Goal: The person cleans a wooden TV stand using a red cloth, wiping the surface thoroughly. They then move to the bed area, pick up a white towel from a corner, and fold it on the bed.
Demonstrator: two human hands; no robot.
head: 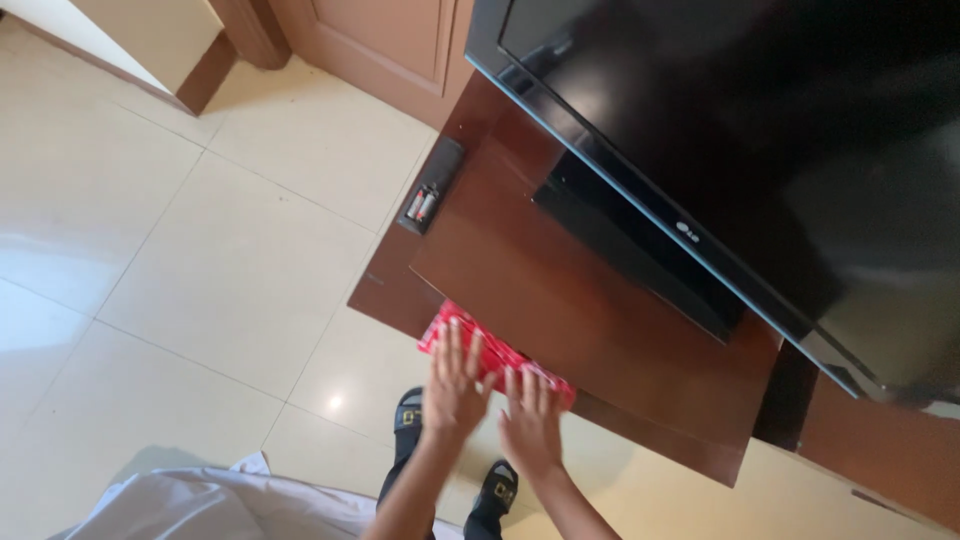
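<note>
Cream tiled floor [200, 270] below a dark wooden TV stand [560, 300] carrying a black flat-screen TV [760, 150]. Remote control [430, 188] lies at the stand's left edge, battery compartment open, batteries visible. Red patterned package [470, 335] pokes out from under the top board, which overhangs it. Left hand [455, 385] and right hand [530, 420] lie flat on it, fingers spread, gripping nothing.

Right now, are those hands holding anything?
Both hands, left and right, lie flat with spread fingers on the near edge of a red patterned cloth; neither grips it.
</note>
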